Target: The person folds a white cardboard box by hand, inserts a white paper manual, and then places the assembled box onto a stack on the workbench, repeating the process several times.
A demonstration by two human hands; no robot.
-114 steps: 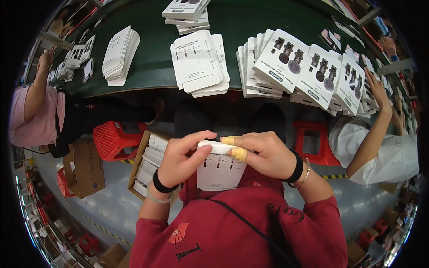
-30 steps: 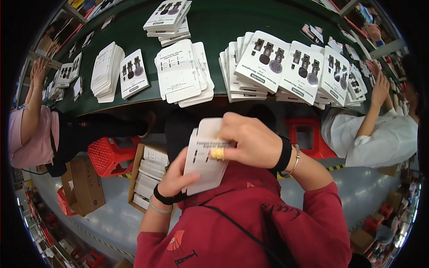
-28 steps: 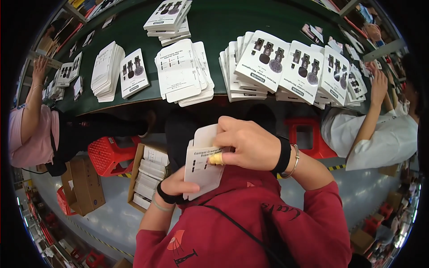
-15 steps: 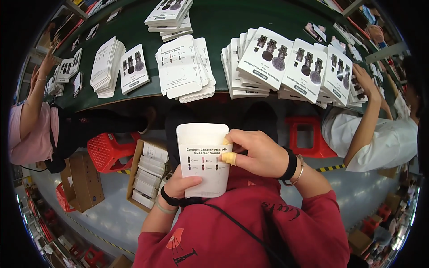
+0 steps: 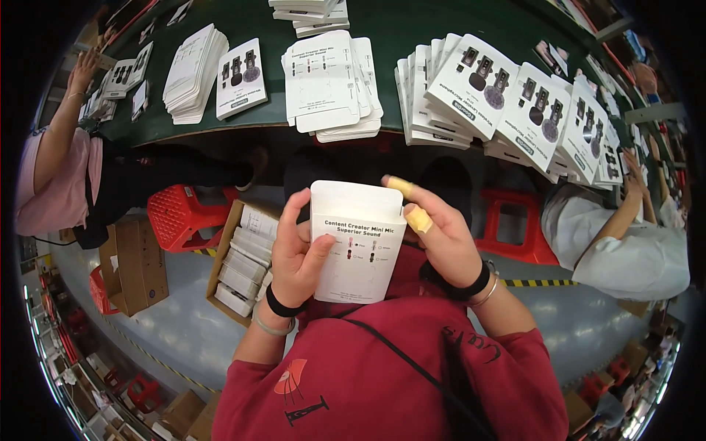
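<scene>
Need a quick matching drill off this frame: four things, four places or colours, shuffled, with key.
1. white box
2. plastic stool
3. open carton
4. flat box stacks

A. red, on the floor
B. on the green table
C. held between left hand and right hand
D. on the floor, filled with white boxes

Pairs: 1-C, 2-A, 3-D, 4-B

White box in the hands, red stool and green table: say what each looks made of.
White box: thin matte card, judging by its crisp folds and open flap. Red stool: moulded plastic, likely, with a slotted glossy top. Green table: a smooth, matte green surface; the material beneath cannot be told.
</scene>
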